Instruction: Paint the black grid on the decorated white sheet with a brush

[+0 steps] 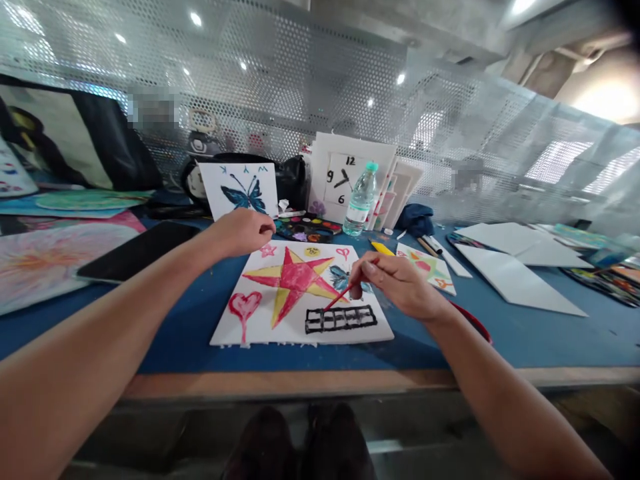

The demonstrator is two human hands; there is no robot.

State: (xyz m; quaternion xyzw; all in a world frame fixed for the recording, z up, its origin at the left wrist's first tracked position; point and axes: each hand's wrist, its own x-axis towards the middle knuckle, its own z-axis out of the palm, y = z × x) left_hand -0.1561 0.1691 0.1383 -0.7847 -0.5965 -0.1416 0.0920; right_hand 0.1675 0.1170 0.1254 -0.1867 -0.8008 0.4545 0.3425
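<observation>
Red brush [339, 298] pinched by right hand [393, 279] at black grid [341, 319]; left hand [244, 232] curled, contents unclear; white board [287, 335] should be steadied, strokes kept light.

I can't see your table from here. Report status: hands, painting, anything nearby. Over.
Right hand on thin red brush, tip at black grid. Left hand curled by far edge of star painting. Bottle upright beyond it.

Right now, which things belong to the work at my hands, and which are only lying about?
In use:
red brush in the right hand
star painting, under the brush
paint palette, probably

Apparently just lying about:
black flat device
plastic bottle, standing
white boards on the right
</observation>
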